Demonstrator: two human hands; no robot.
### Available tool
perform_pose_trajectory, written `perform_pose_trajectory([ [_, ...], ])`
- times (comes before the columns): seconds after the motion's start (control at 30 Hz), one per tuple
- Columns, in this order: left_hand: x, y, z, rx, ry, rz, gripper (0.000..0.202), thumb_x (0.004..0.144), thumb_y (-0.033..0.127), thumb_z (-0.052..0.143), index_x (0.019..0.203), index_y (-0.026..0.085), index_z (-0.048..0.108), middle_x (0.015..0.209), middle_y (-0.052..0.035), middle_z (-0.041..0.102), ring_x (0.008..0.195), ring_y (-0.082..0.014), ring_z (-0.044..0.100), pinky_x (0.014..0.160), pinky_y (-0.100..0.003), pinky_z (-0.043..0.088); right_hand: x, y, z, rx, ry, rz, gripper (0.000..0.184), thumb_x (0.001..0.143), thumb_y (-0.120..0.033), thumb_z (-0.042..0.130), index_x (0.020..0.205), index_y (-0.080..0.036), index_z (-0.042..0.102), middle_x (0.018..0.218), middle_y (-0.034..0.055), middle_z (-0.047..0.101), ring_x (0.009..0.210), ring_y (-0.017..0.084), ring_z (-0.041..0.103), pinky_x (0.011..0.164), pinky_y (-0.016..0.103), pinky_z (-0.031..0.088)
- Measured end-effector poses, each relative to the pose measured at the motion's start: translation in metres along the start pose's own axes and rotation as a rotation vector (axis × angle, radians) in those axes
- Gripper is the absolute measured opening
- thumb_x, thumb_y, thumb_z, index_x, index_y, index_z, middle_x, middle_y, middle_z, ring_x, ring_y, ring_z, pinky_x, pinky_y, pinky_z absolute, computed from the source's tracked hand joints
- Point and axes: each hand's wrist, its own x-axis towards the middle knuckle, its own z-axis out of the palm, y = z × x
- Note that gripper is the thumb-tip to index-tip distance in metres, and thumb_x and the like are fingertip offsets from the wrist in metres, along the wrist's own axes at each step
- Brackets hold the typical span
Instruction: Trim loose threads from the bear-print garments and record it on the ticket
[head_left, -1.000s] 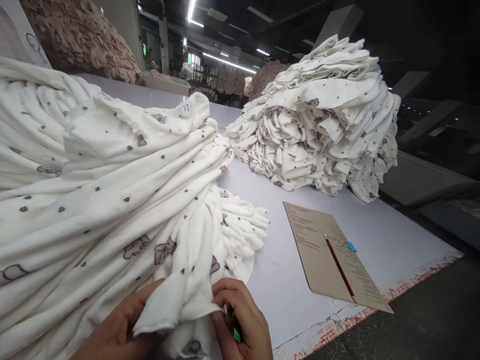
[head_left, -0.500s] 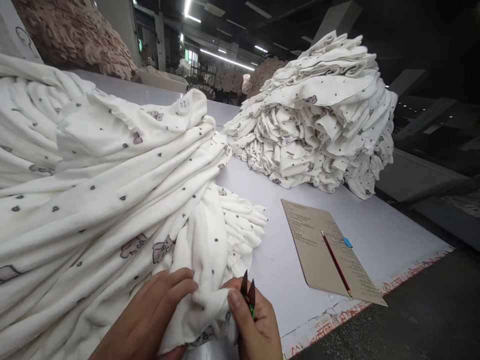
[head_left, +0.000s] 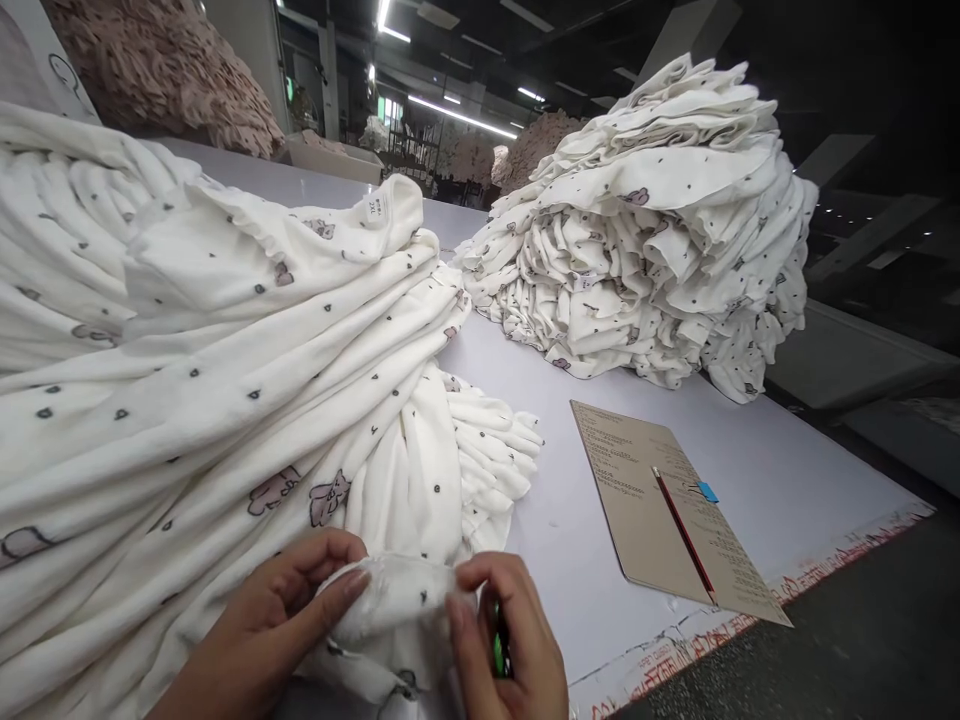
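A big heap of white printed garments (head_left: 210,360) covers the left of the white table (head_left: 750,470). At the bottom, my left hand (head_left: 277,625) pinches the end of one white garment (head_left: 405,600) from that heap. My right hand (head_left: 510,650) grips the same piece of cloth with thumb and fingers, and a small green-handled tool (head_left: 497,652) is tucked in its palm. Both hands are closed on the fabric, close to the table's near edge.
A second stack of white garments (head_left: 645,230) stands at the back right. A brown paper sheet (head_left: 667,510) with a red pencil (head_left: 684,535) and a blue clip (head_left: 703,491) lies right of my hands. Pink fabric piles (head_left: 165,70) sit behind. Dark floor lies beyond the right edge.
My hands have shifted along the garment and bunched its end between them. The tool's dark tips, sticking up half a second ago, are now tucked down in my right hand.
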Motion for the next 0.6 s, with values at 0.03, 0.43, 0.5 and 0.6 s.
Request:
perform_pose_trajectory([
  [0.03, 0.0, -0.001, 0.001, 0.006, 0.006, 0.005, 0.026, 0.072, 0.043, 0.076, 0.083, 0.023, 0.062, 0.066, 0.0069, 0.06, 0.061, -0.008, 0.051, 0.056, -0.012, 0.045, -0.002, -0.003, 0.002, -0.015, -0.046, -0.044, 0.012, 0.089, -0.036, 0.056, 0.082, -0.026, 0.055, 0.074, -0.0034, 0.051, 0.054, 0.012, 0.045, 0.05, 0.022, 0.033],
  [0.43, -0.006, -0.006, 0.007, 0.302, 0.094, 0.084, 0.032, 0.062, 0.056, 0.075, 0.074, 0.026, 0.073, 0.072, 0.0042, 0.068, 0.071, -0.0147, 0.058, 0.068, -0.017, 0.046, 0.013, -0.013, 0.002, 0.437, -0.382, 0.511, 0.043, 0.081, -0.059, 0.056, 0.068, -0.019, 0.047, 0.057, -0.006, 0.034, 0.053, 0.01, 0.028, 0.051, 0.022, 0.025],
  [0.5, -0.005, -0.005, 0.007, 0.176, 0.14, -0.005, 0.039, 0.057, 0.058, 0.079, 0.078, 0.026, 0.072, 0.069, 0.005, 0.069, 0.071, -0.0149, 0.059, 0.066, -0.017, 0.047, 0.008, -0.012, 0.0, 0.464, -0.339, 0.471, 0.046, 0.078, -0.064, 0.055, 0.072, -0.02, 0.05, 0.058, -0.0057, 0.036, 0.052, 0.009, 0.026, 0.049, 0.023, 0.022],
  [0.6, -0.002, -0.006, 0.004, 0.029, 0.13, -0.071, 0.042, 0.056, 0.052, 0.082, 0.082, 0.022, 0.07, 0.071, 0.0042, 0.073, 0.07, -0.0141, 0.063, 0.064, -0.018, 0.049, -0.001, -0.006, 0.0, 0.276, -0.28, 0.254, 0.047, 0.082, -0.066, 0.049, 0.073, -0.021, 0.055, 0.062, -0.0038, 0.041, 0.053, 0.011, 0.033, 0.049, 0.023, 0.024],
])
